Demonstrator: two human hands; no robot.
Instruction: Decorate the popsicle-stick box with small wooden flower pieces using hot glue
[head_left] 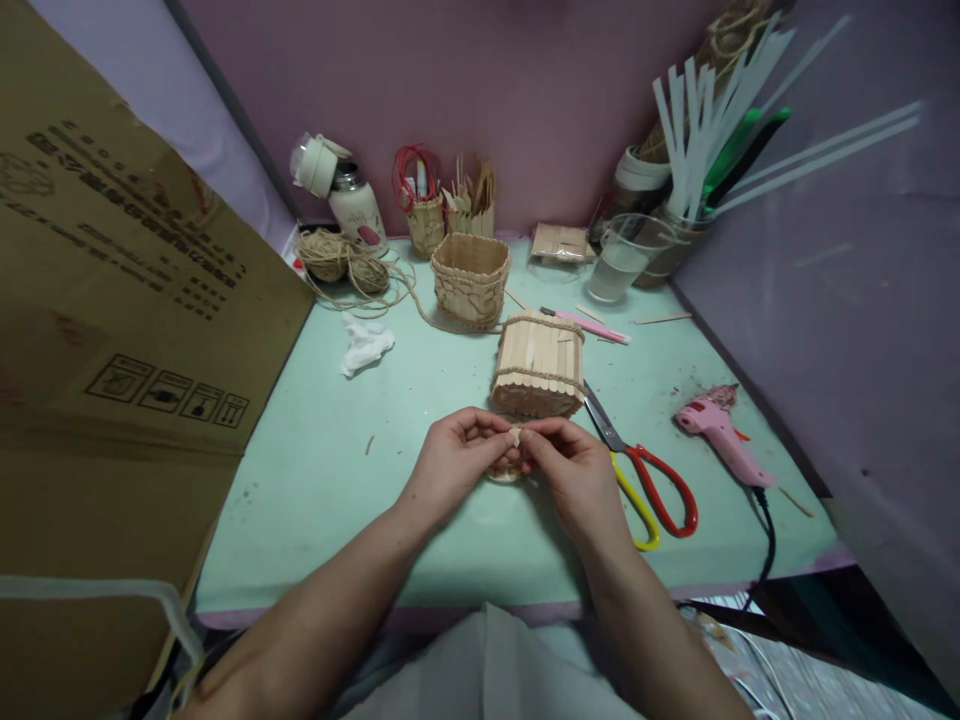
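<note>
Both hands meet near the middle of the table. My left hand (466,455) and my right hand (574,465) pinch a small pale piece (516,436) between thumbs and fingertips. It may be a scrap of wood or paper; its kind is unclear. Under the fingers shows the edge of a small round tan object (506,472), mostly hidden. Just beyond the fingertips, a box of wooden craft sticks (538,350) lies on its side, with twine round it. Scissors (634,465) with one red and one yellow handle lie beside my right hand.
A pink glue gun (724,430) with a black cord rests at right. Farther back are a woven-look basket (471,280), twine balls (330,258), a white tissue (366,345), a pink craft knife (592,325) and a clear cup (619,265). A cardboard box (135,300) stands at left.
</note>
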